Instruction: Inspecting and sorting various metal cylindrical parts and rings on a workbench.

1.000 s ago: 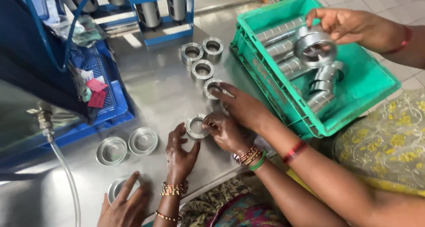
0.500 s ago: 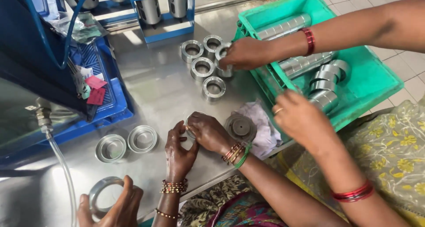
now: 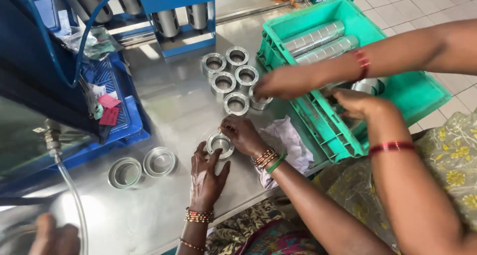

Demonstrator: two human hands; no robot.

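Hand of another person [image 3: 52, 237] at the bench's [image 3: 174, 106] front left corner, blurred, grip unreadable. Two shallow metal rings [image 3: 126, 173] lying flat near the front edge, probably set aside there. Co-worker's pair of hands [image 3: 208, 178] at the middle of the front edge, pinching a single ring [image 3: 220, 144] flat on the bench, fingers round its rim, seemingly to steady it. Cluster of thick rings [image 3: 233, 78] standing mid-bench, bores up, packed close in rows. Right hand [image 3: 278, 83] reached across to the cluster's right edge, fingers curled down over the end ring [image 3: 259, 102]; gripping or only touching, cannot tell. White cloth [image 3: 285, 140] crumpled at the front edge. Green crate [image 3: 417, 91] off the bench's right edge, stacked ring columns [image 3: 313, 36] lying inside. Left hand [image 3: 357, 103] dipped into the crate, fingertips hidden behind its wall, near a loose ring [image 3: 370, 86]; hold not visible.
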